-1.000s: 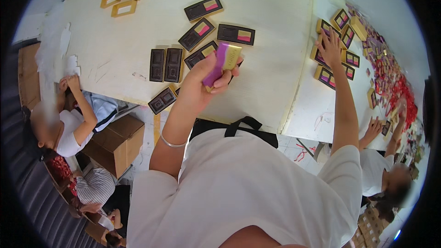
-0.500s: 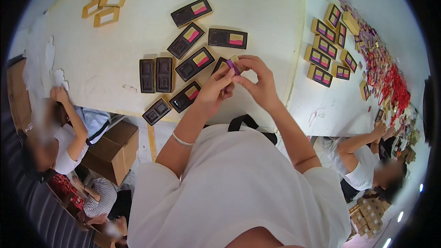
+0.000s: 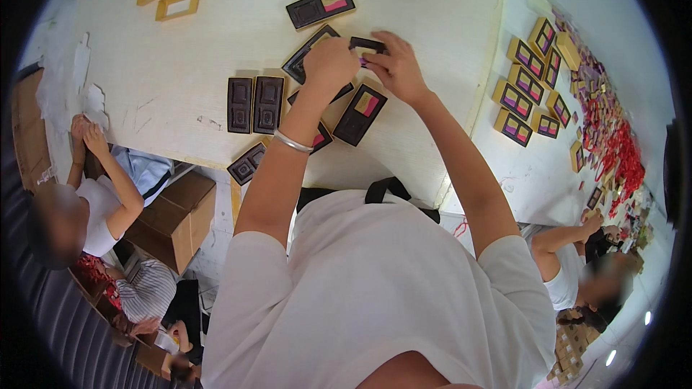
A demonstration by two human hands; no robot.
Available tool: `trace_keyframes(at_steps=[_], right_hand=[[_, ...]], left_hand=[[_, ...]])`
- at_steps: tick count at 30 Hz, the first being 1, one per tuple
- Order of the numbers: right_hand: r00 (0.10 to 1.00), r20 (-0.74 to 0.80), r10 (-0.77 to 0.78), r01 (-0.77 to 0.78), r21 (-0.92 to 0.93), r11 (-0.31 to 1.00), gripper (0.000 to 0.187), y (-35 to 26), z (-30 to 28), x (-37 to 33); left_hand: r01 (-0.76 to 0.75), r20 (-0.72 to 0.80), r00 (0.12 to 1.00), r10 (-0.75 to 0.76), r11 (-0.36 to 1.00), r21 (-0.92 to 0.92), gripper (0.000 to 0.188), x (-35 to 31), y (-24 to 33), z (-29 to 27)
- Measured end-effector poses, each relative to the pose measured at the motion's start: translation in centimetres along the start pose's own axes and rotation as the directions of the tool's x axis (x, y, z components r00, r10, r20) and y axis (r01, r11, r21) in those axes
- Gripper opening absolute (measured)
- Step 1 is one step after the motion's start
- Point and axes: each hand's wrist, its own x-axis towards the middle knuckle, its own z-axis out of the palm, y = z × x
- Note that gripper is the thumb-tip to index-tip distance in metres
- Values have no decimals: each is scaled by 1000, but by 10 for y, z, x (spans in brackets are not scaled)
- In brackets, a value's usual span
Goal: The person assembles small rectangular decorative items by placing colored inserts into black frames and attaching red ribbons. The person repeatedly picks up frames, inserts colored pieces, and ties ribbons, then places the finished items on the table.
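Observation:
My left hand (image 3: 330, 65) is closed above the cluster of boxes, the back of the hand hiding its fingertips. Close on its right, my right hand (image 3: 395, 68) bends its fingers and thumb inward. Between the fingertips a bit of a small purple packet (image 3: 363, 63) shows, over a gold-edged box with a dark tray (image 3: 369, 45). My hands cover much of that box and of another dark-tray box (image 3: 297, 65) to the left. Nearer me lies a dark-tray box (image 3: 353, 124) with one gold and pink packet (image 3: 366, 104) in it.
Two dark-tray boxes (image 3: 254, 119) stand side by side at left. Gold lids or frames (image 3: 176, 6) lie far left. Several filled boxes (image 3: 526, 83) are grouped at right, beside a heap of packets and red cords (image 3: 620, 151). Co-workers (image 3: 108, 202) sit on both sides.
Both hands have moved farther out over the boxes, carrying the small packet. One filled-tray box now sits turned on the near side of my hands. The view has shifted slightly.

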Motion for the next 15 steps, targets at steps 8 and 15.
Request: trace_keyframes(at_steps=[8, 15], right_hand=[[958, -33, 285, -287, -95, 953, 13, 8, 6, -23], [950, -147, 276, -268, 73, 961, 17, -12, -22, -20]], left_hand=[[-37, -31, 999, 38, 999, 10, 25, -4, 26, 24], [-14, -36, 999, -13, 755, -656, 33, -24, 5, 11]])
